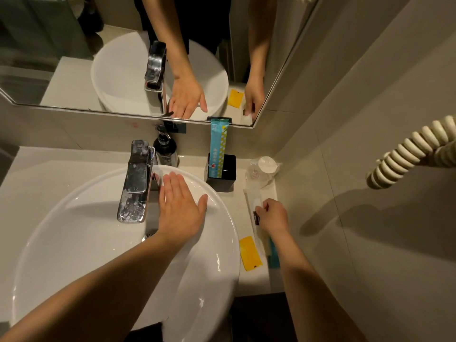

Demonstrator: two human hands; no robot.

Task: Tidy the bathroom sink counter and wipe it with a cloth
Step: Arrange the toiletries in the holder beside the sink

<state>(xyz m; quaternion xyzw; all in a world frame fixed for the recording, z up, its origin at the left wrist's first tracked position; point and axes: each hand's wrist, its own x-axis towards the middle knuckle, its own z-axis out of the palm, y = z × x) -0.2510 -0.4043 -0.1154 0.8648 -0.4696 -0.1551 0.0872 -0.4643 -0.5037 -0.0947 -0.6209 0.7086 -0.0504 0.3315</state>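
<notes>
Evidently we were still at the tidying stage, with no cloth anywhere we could see. Our left hand (181, 204) lay flat and open on the far rim of the basin (74, 243), just right of the tap (135, 181), holding nothing. Our right hand (272, 214) was on the worktop (254, 280) right of the basin, fingers curled and pinched on a long clear sachet (254, 206) with a small dark tag at its near end; how firm the grip was we could not tell. That sachet ran lengthwise away from us, alongside the basin's right edge and the wall, so we judged the right hand the one to lift it, along its length. Nearer us from that hand lay a yellow packet (249, 253) and something teal, partly under our forearm. Beyond it stood a black holder (222, 172) with a blue-green packet upright in it, and wrapped cups (262, 170) in the corner. A pump bottle (165, 149) stood behind the tap.
</notes>
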